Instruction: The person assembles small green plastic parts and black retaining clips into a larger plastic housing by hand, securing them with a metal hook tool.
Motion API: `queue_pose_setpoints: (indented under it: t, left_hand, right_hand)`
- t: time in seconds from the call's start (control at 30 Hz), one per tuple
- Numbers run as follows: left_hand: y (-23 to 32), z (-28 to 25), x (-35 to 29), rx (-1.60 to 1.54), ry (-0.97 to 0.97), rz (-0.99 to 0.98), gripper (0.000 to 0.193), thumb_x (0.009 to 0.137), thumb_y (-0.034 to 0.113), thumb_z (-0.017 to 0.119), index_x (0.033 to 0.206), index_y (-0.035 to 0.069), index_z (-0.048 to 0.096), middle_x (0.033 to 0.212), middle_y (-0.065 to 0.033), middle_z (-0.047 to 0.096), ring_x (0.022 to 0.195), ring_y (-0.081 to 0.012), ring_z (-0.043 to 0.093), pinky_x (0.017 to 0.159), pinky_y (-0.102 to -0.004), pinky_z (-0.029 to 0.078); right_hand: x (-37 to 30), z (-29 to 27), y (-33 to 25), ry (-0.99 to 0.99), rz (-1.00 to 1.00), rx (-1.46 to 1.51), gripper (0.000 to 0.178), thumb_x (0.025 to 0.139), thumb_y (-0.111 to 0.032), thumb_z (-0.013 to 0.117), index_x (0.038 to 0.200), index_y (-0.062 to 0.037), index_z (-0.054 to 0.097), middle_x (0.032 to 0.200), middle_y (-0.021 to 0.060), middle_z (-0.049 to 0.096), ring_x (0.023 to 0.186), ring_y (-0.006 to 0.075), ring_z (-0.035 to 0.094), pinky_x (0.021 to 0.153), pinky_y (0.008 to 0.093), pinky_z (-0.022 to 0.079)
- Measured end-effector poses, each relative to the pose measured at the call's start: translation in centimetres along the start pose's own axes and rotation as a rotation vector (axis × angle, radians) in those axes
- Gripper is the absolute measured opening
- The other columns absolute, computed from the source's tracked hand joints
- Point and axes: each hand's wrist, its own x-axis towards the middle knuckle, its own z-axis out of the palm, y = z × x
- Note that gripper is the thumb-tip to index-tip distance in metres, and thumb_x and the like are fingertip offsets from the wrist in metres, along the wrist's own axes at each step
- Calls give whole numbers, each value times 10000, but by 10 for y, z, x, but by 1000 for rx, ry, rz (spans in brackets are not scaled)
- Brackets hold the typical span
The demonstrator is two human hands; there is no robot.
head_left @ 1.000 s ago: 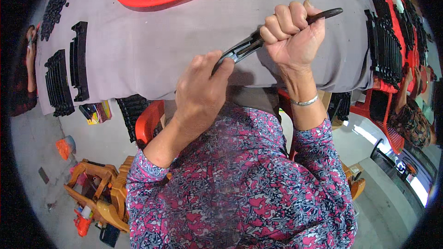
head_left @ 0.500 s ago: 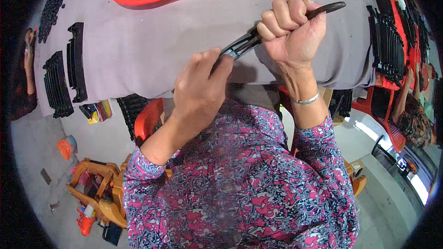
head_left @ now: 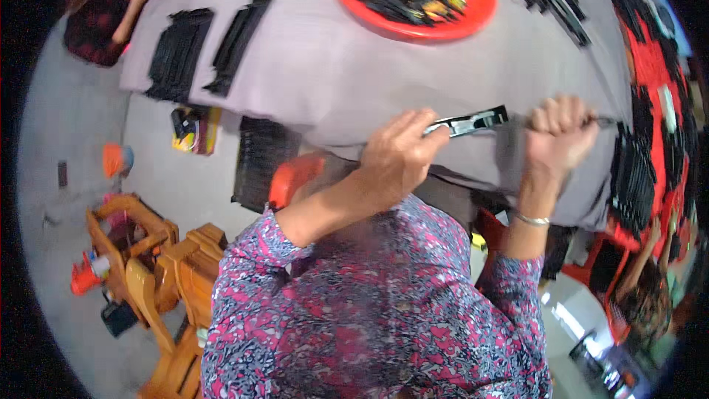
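My left hand is closed round one end of a long black channel-shaped plastic part. The part's other end points right, toward my right hand, with a small gap between them. That right hand is a fist around a slim dark tool whose tip pokes out on its right; its kind cannot be made out through the blur. Both hands are above the near edge of the table's grey cloth.
A red basin holds black and green scraps. Black parts lie in rows at left and in a stack at right. Another person's arm shows at the far left. A wooden chair stands on the floor.
My right hand has come away from the black part toward the right, so more of the part shows. The view has shifted, and the basin now appears further right.
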Motion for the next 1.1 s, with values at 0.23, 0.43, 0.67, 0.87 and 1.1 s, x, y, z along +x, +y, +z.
queue_pose_setpoints:
  t: [0.23, 0.43, 0.67, 0.87, 1.1]
  left_hand:
    - [-60, -63, -27, 112, 177, -180, 228, 798, -6, 680, 1026, -4, 671, 982, -156, 627, 827, -344, 650, 710, -399, 535]
    - [-121, -102, -24, 382, 330, -349, 204, 806, 35, 679, 1009, 18, 684, 976, -131, 611, 884, -334, 629, 758, -413, 516]
    - [-178, -105, -17, 668, 423, -353, 282, 740, 64, 720, 1018, 55, 674, 1015, -102, 561, 954, -308, 563, 774, -457, 453]
    - [-175, -103, -16, 734, 411, -439, 320, 723, 118, 750, 1029, 76, 669, 1073, -103, 535, 1070, -319, 496, 857, -480, 401]
    - [-171, -106, -28, 740, 313, -522, 229, 725, 168, 769, 925, 76, 706, 1054, -78, 539, 1058, -292, 485, 886, -464, 373]
  right_hand:
    - [12, -30, -17, 167, 93, -333, 302, 1023, -338, 441, 827, -109, 460, 669, -44, 282, 548, 70, 251, 442, 225, 196]
    - [16, -42, 10, 305, 169, -521, 196, 1013, -252, 489, 915, -83, 511, 690, -30, 363, 562, 65, 345, 425, 208, 273]
    - [13, -37, 20, 327, 134, -618, 222, 999, -250, 528, 870, -71, 506, 658, -29, 385, 528, 65, 363, 406, 209, 286]
    - [8, -30, 21, 290, 129, -644, 230, 1002, -249, 535, 852, -79, 495, 655, -36, 378, 523, 56, 357, 397, 207, 285]
    - [9, -29, 20, 290, 128, -649, 234, 1007, -252, 529, 851, -84, 484, 655, -42, 358, 514, 53, 337, 386, 205, 272]
